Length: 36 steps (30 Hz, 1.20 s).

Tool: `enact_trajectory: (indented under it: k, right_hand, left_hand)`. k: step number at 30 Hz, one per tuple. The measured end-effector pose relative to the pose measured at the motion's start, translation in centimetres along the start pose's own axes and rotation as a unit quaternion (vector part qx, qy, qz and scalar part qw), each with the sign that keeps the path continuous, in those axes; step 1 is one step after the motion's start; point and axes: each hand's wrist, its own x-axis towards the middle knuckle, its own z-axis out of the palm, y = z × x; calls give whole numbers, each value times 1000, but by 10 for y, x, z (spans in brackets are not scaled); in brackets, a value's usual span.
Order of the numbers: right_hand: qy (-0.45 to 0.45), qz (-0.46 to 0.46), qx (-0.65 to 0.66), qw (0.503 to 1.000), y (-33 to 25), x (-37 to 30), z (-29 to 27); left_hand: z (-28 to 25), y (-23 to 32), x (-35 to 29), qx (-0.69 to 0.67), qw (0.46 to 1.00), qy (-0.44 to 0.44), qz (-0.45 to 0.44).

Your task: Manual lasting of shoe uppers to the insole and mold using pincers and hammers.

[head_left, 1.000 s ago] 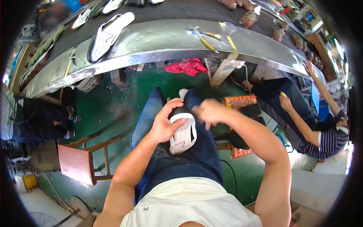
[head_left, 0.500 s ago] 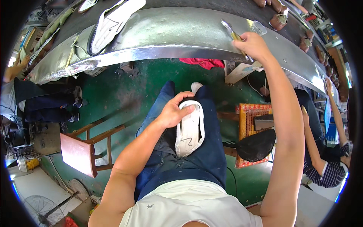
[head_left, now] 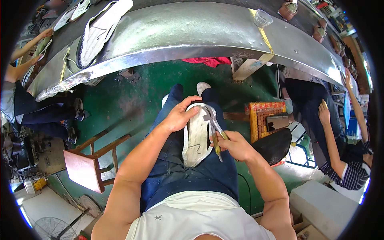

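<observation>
A shoe upper on its last (head_left: 195, 140) lies bottom up between my thighs, its white insole marked with a dark curved line. My left hand (head_left: 181, 115) is closed round its far end, thumb on the white rim and fingers over the tip. From the right, my right hand (head_left: 237, 145) grips a pair of lasting pliers (head_left: 214, 125) by the handles. Their grey jaws are at the rim of the shoe's far right side, close to my left thumb. Whether the jaws pinch the edge is too small to tell.
Ahead runs a metal-edged bench (head_left: 172, 28) carrying another white-soled shoe (head_left: 98, 36), a transparent cup (head_left: 263, 18) and brown shoes (head_left: 288, 10). A stool (head_left: 86, 168) stands left; a wooden-slatted seat (head_left: 260, 120) holding a phone (head_left: 277, 122) stands right. Co-workers' arms (head_left: 332, 140) show at both sides.
My right hand has come back from the bench to the shoe, bringing the pliers with it. My left hand still holds the shoe's far end. The view has shifted slightly.
</observation>
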Motion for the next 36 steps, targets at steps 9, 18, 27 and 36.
enact_trajectory:
  k: [9, 18, 27, 36]
  right_hand:
    - [101, -52, -168, 979, 18, 18, 12]
    - [231, -188, -224, 928, 54, 26, 29]
    - [166, -186, -349, 903, 34, -43, 48]
    - [193, -260, -359, 876, 42, -60, 74]
  left_hand:
    - [-12, -20, 9, -48, 999, -9, 9]
    - [-10, -15, 9, 0, 999, -9, 38]
    - [4, 9, -34, 115, 979, -29, 169]
    - [30, 37, -65, 92, 993, 39, 56]
